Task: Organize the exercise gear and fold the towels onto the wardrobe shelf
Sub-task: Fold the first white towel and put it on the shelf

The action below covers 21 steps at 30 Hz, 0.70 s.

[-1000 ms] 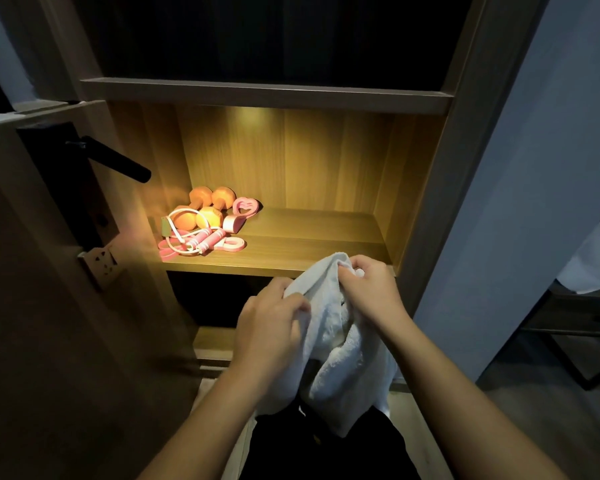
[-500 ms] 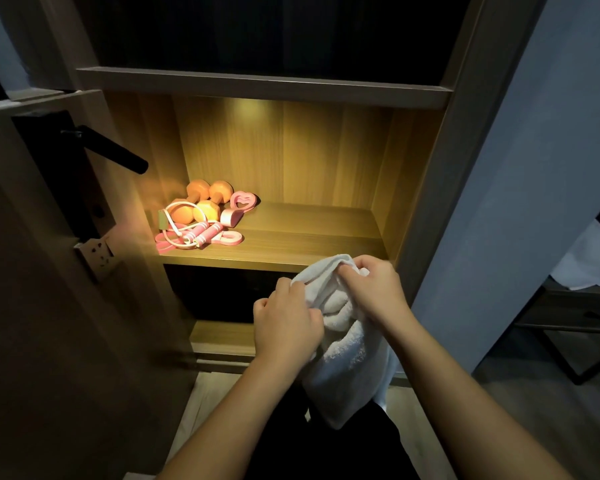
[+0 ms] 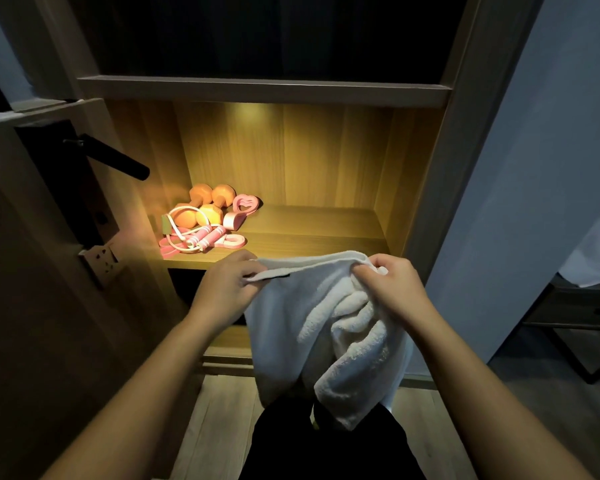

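White towel [image 3: 312,327] is held in the air just in front of and below the lit shelf [image 3: 319,237], not yet on it. Grip: left hand [image 3: 227,284] pinches the top hem at its left end; right hand [image 3: 392,289] has its fingers curled round a bunched wad at the right end. The hem is stretched roughly level between the two hands, long axis left to right, about parallel to the shelf's front edge; the rest hangs down in loose, uneven folds. Exercise gear (orange dumbbells [image 3: 205,206], pink jump rope [image 3: 201,237], pink heart-shaped ring [image 3: 245,204]) lies heaped at the shelf's left end, nearer the left hand. The bare part of the shelf is to the right, beyond the right hand. Judgement: folding barely begun. The bunched right end needs spreading before halving, and the folded towel should go forward and right, clear of the gear.
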Each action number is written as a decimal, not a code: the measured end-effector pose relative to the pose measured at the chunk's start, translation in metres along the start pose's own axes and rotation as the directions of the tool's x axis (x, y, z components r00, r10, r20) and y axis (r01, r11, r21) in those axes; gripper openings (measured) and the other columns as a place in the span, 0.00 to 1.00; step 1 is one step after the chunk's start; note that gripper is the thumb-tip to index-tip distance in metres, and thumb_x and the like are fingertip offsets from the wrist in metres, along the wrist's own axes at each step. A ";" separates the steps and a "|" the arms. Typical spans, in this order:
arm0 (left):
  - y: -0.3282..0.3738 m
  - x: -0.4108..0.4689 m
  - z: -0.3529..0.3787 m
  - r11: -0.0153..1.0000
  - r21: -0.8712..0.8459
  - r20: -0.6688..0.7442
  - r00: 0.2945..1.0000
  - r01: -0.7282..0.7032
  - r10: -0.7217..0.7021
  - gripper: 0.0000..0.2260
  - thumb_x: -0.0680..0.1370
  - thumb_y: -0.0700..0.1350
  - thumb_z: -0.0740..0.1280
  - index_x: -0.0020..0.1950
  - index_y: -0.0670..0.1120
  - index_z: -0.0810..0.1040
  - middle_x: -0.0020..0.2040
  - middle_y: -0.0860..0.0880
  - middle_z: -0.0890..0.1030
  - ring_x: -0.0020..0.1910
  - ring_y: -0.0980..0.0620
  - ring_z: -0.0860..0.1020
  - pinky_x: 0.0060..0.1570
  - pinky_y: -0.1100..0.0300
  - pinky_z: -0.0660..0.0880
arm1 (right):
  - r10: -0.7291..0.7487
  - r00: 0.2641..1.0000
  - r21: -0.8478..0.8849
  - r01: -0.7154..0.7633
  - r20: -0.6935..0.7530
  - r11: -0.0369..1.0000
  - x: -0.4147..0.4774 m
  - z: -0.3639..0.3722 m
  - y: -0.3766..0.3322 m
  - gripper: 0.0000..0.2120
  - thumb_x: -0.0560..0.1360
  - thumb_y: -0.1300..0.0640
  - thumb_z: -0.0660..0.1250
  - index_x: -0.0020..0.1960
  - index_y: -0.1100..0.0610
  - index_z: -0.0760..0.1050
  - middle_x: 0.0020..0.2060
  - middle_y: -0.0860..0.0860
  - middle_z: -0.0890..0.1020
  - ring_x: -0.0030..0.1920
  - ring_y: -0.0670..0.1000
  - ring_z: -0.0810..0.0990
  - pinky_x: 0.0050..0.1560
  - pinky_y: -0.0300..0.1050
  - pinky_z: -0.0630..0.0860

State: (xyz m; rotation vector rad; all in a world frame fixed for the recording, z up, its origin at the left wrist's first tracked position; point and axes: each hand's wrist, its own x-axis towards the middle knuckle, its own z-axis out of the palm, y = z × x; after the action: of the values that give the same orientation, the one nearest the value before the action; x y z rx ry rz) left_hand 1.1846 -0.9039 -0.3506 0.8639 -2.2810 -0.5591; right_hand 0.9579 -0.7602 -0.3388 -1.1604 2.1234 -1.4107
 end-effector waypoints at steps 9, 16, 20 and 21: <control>0.015 0.008 -0.008 0.916 -0.393 -0.273 0.941 0.079 -0.198 0.04 0.74 0.41 0.74 0.42 0.44 0.80 0.42 0.49 0.81 0.44 0.55 0.77 0.42 0.52 0.75 | -0.109 0.994 -0.028 0.109 -0.026 0.994 0.002 -0.007 0.001 0.16 0.71 0.44 0.73 0.56 0.48 0.78 0.49 0.39 0.80 0.50 0.40 0.76 0.43 0.31 0.70; 0.032 0.017 -0.021 0.895 -0.437 -0.160 0.971 0.093 -0.179 0.06 0.73 0.41 0.74 0.44 0.42 0.79 0.42 0.48 0.81 0.38 0.63 0.76 0.41 0.58 0.74 | -0.166 0.977 -0.016 0.170 0.131 0.985 0.003 0.000 0.002 0.05 0.76 0.51 0.69 0.41 0.45 0.80 0.38 0.37 0.81 0.43 0.35 0.78 0.36 0.28 0.71; 0.039 0.020 -0.028 0.915 -0.395 -0.127 0.982 0.076 -0.137 0.05 0.74 0.45 0.74 0.43 0.46 0.79 0.39 0.55 0.81 0.39 0.61 0.77 0.38 0.62 0.73 | -0.096 0.993 -0.091 0.103 0.074 0.991 0.007 0.004 0.007 0.12 0.73 0.39 0.69 0.41 0.47 0.79 0.36 0.43 0.81 0.41 0.43 0.79 0.38 0.39 0.74; 0.039 0.022 -0.030 0.934 -0.347 -0.141 0.980 0.086 -0.143 0.06 0.74 0.46 0.74 0.43 0.47 0.79 0.40 0.54 0.80 0.40 0.59 0.77 0.38 0.60 0.73 | -0.081 0.997 -0.110 0.082 0.012 0.991 0.008 0.002 0.007 0.14 0.74 0.38 0.67 0.41 0.48 0.79 0.36 0.44 0.81 0.40 0.44 0.79 0.37 0.39 0.73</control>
State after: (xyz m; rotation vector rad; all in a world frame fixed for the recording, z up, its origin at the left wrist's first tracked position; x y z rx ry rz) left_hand 1.1758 -0.8969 -0.2979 0.8383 -1.9185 -0.8721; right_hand 0.9514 -0.7662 -0.3446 -1.3061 2.1958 -1.3350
